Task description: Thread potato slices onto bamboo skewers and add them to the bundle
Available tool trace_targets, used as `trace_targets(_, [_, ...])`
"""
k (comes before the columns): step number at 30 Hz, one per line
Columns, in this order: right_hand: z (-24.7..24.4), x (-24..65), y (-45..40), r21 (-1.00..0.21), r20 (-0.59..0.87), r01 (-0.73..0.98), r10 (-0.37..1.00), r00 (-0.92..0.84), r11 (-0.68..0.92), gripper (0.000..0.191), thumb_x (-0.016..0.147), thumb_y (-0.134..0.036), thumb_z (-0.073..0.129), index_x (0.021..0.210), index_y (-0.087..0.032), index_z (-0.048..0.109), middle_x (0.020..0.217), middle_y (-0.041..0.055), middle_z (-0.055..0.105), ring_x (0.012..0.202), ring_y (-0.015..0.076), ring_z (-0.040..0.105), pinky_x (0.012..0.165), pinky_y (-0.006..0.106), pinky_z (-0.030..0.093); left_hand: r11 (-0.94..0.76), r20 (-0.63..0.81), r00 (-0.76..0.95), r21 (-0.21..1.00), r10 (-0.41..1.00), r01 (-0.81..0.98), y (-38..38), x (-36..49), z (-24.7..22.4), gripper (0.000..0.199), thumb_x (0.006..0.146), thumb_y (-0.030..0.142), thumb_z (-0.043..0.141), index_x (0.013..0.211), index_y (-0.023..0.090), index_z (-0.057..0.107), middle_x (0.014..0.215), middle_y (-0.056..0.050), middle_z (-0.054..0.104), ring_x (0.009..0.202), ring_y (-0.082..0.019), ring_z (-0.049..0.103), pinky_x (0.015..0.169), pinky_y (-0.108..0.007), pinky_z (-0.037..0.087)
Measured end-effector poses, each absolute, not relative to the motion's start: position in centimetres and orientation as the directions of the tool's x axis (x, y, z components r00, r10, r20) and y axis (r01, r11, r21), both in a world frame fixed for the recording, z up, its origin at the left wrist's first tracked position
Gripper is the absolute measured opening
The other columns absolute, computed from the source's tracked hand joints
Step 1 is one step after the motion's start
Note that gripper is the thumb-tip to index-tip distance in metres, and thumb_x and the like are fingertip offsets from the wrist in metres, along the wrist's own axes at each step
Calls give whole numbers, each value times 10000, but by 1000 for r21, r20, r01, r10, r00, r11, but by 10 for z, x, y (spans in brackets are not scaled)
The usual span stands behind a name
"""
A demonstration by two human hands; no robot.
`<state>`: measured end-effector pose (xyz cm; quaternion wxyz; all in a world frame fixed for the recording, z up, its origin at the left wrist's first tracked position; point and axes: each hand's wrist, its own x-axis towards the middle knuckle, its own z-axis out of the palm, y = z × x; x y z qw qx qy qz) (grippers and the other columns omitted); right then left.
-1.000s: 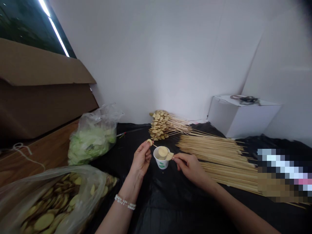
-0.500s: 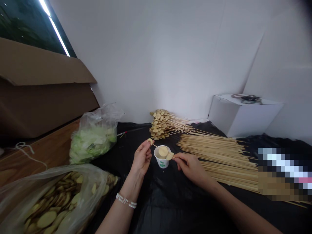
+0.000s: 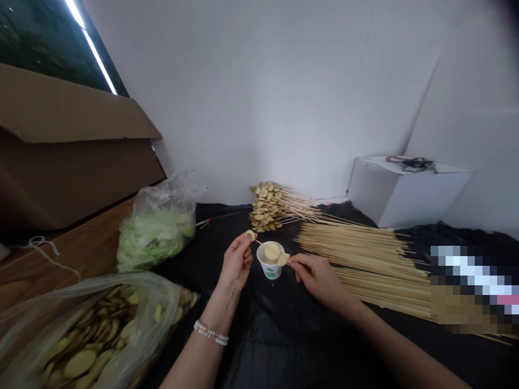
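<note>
1. While the left hand (image 3: 237,265) pinches a pale slice (image 3: 250,235) between thumb and fingers, the right hand (image 3: 318,276) has its fingertips closed on a thin stick (image 3: 258,242).
2. And look at that stick, spanning hand to hand! Two more slices (image 3: 272,251) sit along it, one turned full-face to us, the other just beside the right fingertips.
3. Those two line up with the mouth of a white cup (image 3: 271,271), upright on a black sheet (image 3: 275,329); whether they touch its rim, I can't tell.
4. Behind the cup lies a heap of loaded skewers (image 3: 265,208), slices bunched left, sticks pointing right.
5. Over to the right, a broad spread of bare sticks (image 3: 360,246), with a white box (image 3: 409,194) beyond.
6. Away left, a clear bag of slices (image 3: 154,310) gapes open, a bag of greens (image 3: 156,237) slumps behind it, and a cardboard box (image 3: 77,178) looms at the edge.
</note>
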<state>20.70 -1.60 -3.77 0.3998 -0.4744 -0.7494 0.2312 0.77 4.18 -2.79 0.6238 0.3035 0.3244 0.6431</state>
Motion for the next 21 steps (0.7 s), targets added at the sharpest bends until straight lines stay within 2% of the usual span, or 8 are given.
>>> trace_targets(7, [-38,206,-16,-725,382,530,897,-223,440,250,891,-252,444,738,-189,632,563,-21,585,552,123,538,561,223,370,-43,19,-48,829,999,-557,41,8,-27,274,611,223,795,852,131,704,895,-75,700,410,41,300,345,-93,202])
trace_targets(15, [-37,203,-21,-717,401,531,890,-216,451,246,904,-250,426,784,-196,634,566,-23,582,539,122,532,554,222,368,-85,48,-88,868,995,-489,39,9,-23,312,593,263,800,863,138,708,843,-84,713,389,26,281,340,-133,166])
trace_targets(21, [-40,202,-22,-577,495,633,837,-233,517,249,918,-224,379,843,-189,614,834,54,673,762,164,604,681,253,396,-120,64,-138,887,988,-447,36,13,-21,339,552,270,818,842,133,708,813,-92,719,380,21,289,339,-146,169])
